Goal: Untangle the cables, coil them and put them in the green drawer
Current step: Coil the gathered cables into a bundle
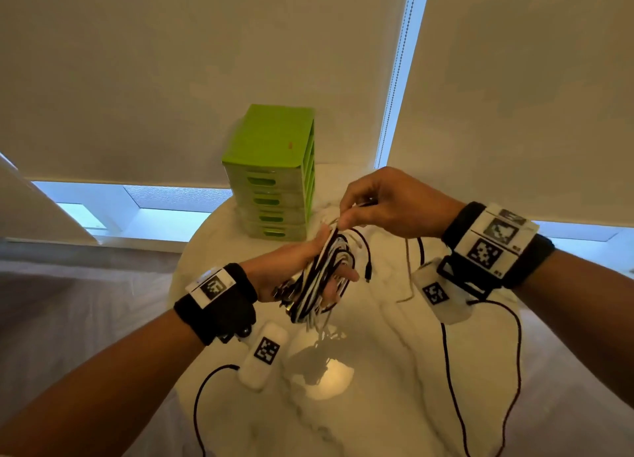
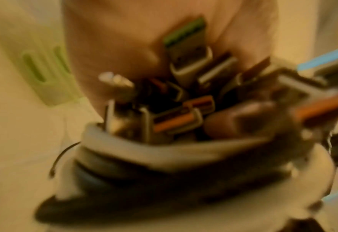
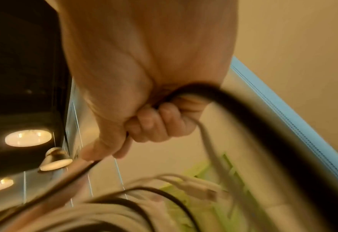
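A tangled bundle of black and white cables (image 1: 319, 285) hangs above the round marble table (image 1: 377, 415). My left hand (image 1: 334, 256) holds it across the palm, thumb on top and fingers underneath. My right hand (image 1: 344, 214) pinches strands at the top of the bundle. A black cable (image 3: 243, 125) and a pale cable (image 1: 408, 271) trail from that fist. The left wrist view is blurred and shows several USB plugs (image 2: 183, 102) bunched against the palm. The green drawer unit (image 1: 274, 172) stands at the table's far edge, its drawers closed.
Black cords from the wrist cameras hang over the table at the left (image 1: 199, 398) and right (image 1: 449, 371). Roller blinds and a bead chain (image 1: 398, 69) are behind the drawer unit. A lamp's reflection (image 1: 326, 377) glares on the tabletop.
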Available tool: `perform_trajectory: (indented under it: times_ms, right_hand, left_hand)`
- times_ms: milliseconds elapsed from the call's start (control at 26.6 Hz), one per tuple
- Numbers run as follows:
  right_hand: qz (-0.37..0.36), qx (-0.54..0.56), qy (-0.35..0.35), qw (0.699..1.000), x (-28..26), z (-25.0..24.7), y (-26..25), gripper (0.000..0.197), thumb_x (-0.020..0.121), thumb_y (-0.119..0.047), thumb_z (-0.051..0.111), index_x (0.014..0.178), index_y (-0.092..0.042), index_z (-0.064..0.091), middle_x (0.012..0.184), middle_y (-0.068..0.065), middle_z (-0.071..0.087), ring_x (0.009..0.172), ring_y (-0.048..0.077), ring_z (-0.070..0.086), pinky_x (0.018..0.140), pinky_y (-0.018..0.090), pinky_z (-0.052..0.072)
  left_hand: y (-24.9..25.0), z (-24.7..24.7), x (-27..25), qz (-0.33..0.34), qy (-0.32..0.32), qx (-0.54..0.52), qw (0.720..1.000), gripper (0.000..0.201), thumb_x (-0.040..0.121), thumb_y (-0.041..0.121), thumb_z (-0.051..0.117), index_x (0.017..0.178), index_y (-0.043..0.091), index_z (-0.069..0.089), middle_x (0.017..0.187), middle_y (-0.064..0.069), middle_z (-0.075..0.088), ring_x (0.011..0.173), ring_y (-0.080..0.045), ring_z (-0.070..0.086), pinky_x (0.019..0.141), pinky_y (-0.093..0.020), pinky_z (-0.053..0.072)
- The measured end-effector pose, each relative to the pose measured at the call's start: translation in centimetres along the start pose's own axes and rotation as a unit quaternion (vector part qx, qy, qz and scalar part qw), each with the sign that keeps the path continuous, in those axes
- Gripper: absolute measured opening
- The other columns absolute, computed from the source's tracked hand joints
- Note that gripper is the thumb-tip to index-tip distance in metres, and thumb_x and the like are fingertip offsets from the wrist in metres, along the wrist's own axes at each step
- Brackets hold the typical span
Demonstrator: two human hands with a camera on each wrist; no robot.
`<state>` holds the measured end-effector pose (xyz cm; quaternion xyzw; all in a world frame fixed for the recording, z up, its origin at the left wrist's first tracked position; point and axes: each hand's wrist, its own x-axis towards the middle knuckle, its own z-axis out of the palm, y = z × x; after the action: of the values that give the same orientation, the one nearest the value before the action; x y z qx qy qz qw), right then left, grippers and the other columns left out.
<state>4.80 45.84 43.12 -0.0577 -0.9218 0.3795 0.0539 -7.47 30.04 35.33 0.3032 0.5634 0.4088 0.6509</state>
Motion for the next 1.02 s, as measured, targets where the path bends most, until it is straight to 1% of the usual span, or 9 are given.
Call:
perform_trajectory:
  times_ms: [75,188,264,339,527,678,828,904,1017]
  right_hand:
    - [-0.009,0.004,-0.013,1.000,0.5,0.5,0.9,0.015,0.086,-0.025,0.068,0.095,-0.016,0.075,0.081,-0.016,0.070,0.073,0.001,0.062,0.070,0.016,0.048]
    - [-0.022,-0.036,-0.030,0.999,0.3,2.0,1.9,0.039,0.090,-0.044,0.051,0.122,-0.026,0.064,0.100,-0.015,0.063,0.089,-0.007,0.058,0.082,0.011,0.043]
    - [-0.020,-0.079,-0.035,0.996,0.0,2.8,2.2,0.042,0.088,-0.060,0.033,0.113,-0.045,0.063,0.084,-0.008,0.051,0.077,-0.003,0.047,0.072,0.018,0.036]
    - [-0.017,-0.085,-0.016,0.996,-0.4,3.1,2.3,0.041,0.084,-0.072,0.020,0.080,-0.057,0.059,0.079,-0.004,0.042,0.069,0.001,0.041,0.065,0.019,0.030]
    - [-0.017,0.091,0.071,0.993,-0.9,4.3,1.8,0.048,0.097,-0.051,0.029,0.069,-0.026,0.058,0.068,-0.014,0.057,0.063,-0.001,0.052,0.064,0.012,0.039]
    - [0.027,0.202,0.124,0.971,-0.9,5.4,1.7,0.071,0.094,-0.048,0.027,0.072,0.012,0.058,0.067,0.019,0.057,0.063,0.019,0.052,0.068,0.030,0.043]
    - [0.062,0.281,0.150,0.946,-0.9,6.6,1.7,0.067,0.099,-0.048,0.021,0.098,-0.002,0.069,0.092,0.020,0.071,0.087,0.032,0.067,0.085,0.036,0.050]
    - [0.083,0.308,0.147,0.936,-1.4,7.5,1.7,0.061,0.102,-0.046,0.020,0.102,-0.006,0.065,0.079,0.021,0.070,0.070,0.038,0.066,0.070,0.041,0.054]
    - [0.091,0.336,0.145,0.926,-1.9,9.8,1.0,0.050,0.104,-0.039,0.024,0.084,-0.006,0.057,0.044,0.011,0.049,0.035,0.023,0.042,0.043,0.028,0.041]
  left_hand:
    - [-0.6,0.2,-0.5,0.021,-0.069,-0.051,0.996,0.094,0.068,0.079,0.057,0.121,0.001,0.062,0.095,-0.035,0.059,0.084,-0.032,0.059,0.099,-0.051,0.041]
    - [-0.7,0.1,-1.3,0.042,-0.135,-0.077,0.987,0.075,0.067,0.044,0.081,0.118,-0.006,0.061,0.063,-0.009,0.061,0.065,-0.020,0.058,0.090,-0.036,0.045]
    - [-0.5,-0.1,-1.8,0.050,-0.173,-0.078,0.981,0.060,0.067,0.032,0.079,0.114,-0.002,0.066,0.059,-0.003,0.060,0.061,-0.017,0.058,0.091,-0.034,0.045]
    - [0.0,0.0,-2.4,0.053,-0.209,-0.082,0.973,0.053,0.070,0.031,0.074,0.113,0.000,0.067,0.059,-0.002,0.060,0.062,-0.016,0.059,0.093,-0.032,0.045]
    - [1.4,-0.1,-3.0,0.076,-0.227,-0.128,0.962,0.051,0.075,0.027,0.066,0.115,-0.005,0.064,0.060,-0.001,0.060,0.062,-0.017,0.058,0.092,-0.029,0.046]
    - [2.5,0.1,-3.1,0.092,-0.219,-0.151,0.960,0.051,0.076,0.026,0.065,0.114,-0.007,0.064,0.060,-0.001,0.061,0.063,-0.017,0.060,0.091,-0.031,0.048]
    - [3.2,0.2,-3.3,0.105,-0.193,-0.186,0.958,0.051,0.081,0.023,0.059,0.120,-0.010,0.059,0.065,-0.002,0.063,0.068,-0.018,0.061,0.094,-0.031,0.047]
    - [3.8,-0.2,-3.6,0.137,-0.160,-0.234,0.949,0.052,0.087,0.019,0.050,0.127,-0.014,0.050,0.074,-0.007,0.066,0.077,-0.023,0.063,0.101,-0.032,0.043]
    - [5.8,-1.7,-3.7,0.197,-0.116,-0.297,0.927,0.052,0.089,0.019,0.048,0.126,-0.017,0.049,0.076,-0.011,0.068,0.079,-0.025,0.063,0.102,-0.032,0.041]
